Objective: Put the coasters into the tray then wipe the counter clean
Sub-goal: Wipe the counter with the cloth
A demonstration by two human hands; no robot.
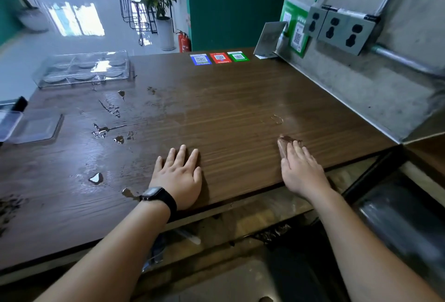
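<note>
A clear tray (38,80) at the counter's far left holds several round grey coasters (84,77) in its compartments. The dark wooden counter (228,99) carries water puddles (106,130) on its left half. My left hand (178,176), with a black watch on the wrist, lies flat and open on the counter near the front edge. My right hand (301,169) presses on a brown cloth (284,143), most of which is hidden under the fingers, at the counter's front right.
A clear plastic lid (36,125) lies at the left edge. Three QR code stickers (219,57) sit at the far edge. A concrete wall with power sockets (342,29) and a metal pipe runs along the right. A sink lies below the counter's front edge.
</note>
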